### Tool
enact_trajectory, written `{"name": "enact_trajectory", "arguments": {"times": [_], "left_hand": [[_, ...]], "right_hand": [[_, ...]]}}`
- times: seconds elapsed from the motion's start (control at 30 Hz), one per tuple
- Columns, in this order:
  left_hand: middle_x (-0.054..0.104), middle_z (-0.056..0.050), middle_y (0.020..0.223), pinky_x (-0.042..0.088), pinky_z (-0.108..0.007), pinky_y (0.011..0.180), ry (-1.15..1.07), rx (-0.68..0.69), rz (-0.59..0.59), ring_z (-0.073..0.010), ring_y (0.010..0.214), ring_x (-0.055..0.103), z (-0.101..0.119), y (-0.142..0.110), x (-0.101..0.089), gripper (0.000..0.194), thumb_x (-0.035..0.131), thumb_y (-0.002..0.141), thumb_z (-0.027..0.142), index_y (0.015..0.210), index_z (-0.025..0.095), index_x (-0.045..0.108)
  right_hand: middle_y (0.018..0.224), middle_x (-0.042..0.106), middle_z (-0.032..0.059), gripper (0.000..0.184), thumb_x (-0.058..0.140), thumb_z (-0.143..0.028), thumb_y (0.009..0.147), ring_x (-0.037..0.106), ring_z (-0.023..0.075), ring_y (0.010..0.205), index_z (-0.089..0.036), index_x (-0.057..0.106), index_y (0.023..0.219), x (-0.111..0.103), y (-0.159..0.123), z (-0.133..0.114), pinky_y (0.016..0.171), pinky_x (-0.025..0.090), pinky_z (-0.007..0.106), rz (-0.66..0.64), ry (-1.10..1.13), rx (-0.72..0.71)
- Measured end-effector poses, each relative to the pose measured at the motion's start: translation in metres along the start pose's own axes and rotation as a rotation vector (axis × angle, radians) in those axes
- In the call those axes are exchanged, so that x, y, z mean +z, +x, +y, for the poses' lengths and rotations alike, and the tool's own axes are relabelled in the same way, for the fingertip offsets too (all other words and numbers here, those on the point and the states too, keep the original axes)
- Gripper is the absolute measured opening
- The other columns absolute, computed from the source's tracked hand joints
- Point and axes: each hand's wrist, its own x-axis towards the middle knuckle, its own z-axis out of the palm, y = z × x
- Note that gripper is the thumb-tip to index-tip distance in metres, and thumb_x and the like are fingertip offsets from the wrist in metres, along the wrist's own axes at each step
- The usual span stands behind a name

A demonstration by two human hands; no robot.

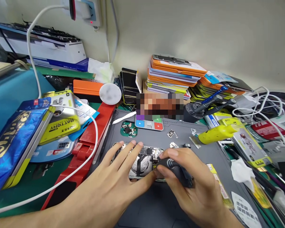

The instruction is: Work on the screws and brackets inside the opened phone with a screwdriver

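Note:
An opened phone [140, 167] lies flat on the grey work mat, its inner parts and a round coil showing. My left hand [120, 172] lies across it with fingers stretched out and apart, the thumb along the near edge. At the phone's right end, my right hand [192, 174] is closed in a pinch around a dark tool [169, 162] with pale rings near its front; its exact kind is not clear. My fingers cover part of the phone's right end. Beyond it, small metal plates [172, 133] and a green round pad with tiny parts [128, 129] rest on the mat.
A yellow bottle [215, 133] lies at the right of the mat, near a dark tool holder [193, 110]. A white cable [95, 139] loops across the left side over a red clamp-like stand [85, 139]. Stacked orange cases [175, 71] stand against the wall.

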Motion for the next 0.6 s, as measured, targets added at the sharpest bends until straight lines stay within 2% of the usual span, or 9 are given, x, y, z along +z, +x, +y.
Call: {"name": "enact_trajectory", "arguments": {"times": [0.17,0.33,0.4,0.47,0.6], "left_hand": [[0.048,-0.024,0.164,0.045,-0.067,0.115,-0.017,-0.003,0.0,-0.0445,0.157,0.039,-0.001,0.0,0.001,0.078,0.068,0.095,0.022,0.166,0.028,0.036],[0.055,-0.015,0.159,0.043,-0.062,0.117,-0.071,-0.051,0.113,-0.0395,0.153,0.042,0.001,0.003,-0.006,0.055,0.058,0.102,0.021,0.156,0.027,0.05],[0.064,-0.01,0.147,0.05,-0.055,0.11,-0.171,-0.107,0.136,-0.0354,0.14,0.054,0.0,0.005,-0.011,0.04,0.054,0.105,0.021,0.144,0.027,0.06],[0.07,-0.006,0.13,0.055,-0.048,0.099,-0.305,-0.151,0.108,-0.0299,0.121,0.063,-0.002,0.008,-0.015,0.025,0.052,0.107,0.022,0.128,0.026,0.066],[0.07,0.0,0.111,0.057,-0.036,0.087,-0.588,-0.263,0.014,-0.0218,0.102,0.065,-0.005,0.011,-0.017,0.015,0.054,0.108,0.021,0.114,0.028,0.065]], "right_hand": [[0.139,0.071,0.0091,0.077,0.055,0.001,0.092,0.072,0.0238,0.12,-0.022,0.038,0.163,-0.002,-0.003,-0.004,0.104,0.061,0.043,-0.028,-0.007,-0.002],[0.146,0.068,0.0094,0.079,0.05,0.002,0.093,0.071,0.0246,0.123,-0.023,0.034,0.166,-0.005,-0.004,-0.005,0.104,0.061,0.045,-0.022,-0.055,0.015],[0.148,0.067,0.0105,0.077,0.05,-0.001,0.095,0.071,0.0253,0.122,-0.021,0.033,0.167,-0.006,-0.004,-0.005,0.104,0.061,0.046,-0.023,-0.062,0.017],[0.144,0.069,0.01,0.079,0.059,-0.003,0.095,0.073,0.024,0.115,-0.022,0.032,0.167,-0.004,-0.004,-0.003,0.101,0.062,0.043,-0.013,-0.066,0.0],[0.135,0.073,0.0095,0.081,0.066,0.002,0.094,0.076,0.0199,0.105,-0.024,0.035,0.165,0.001,-0.008,-0.001,0.098,0.063,0.039,0.058,-0.029,0.043]]}}
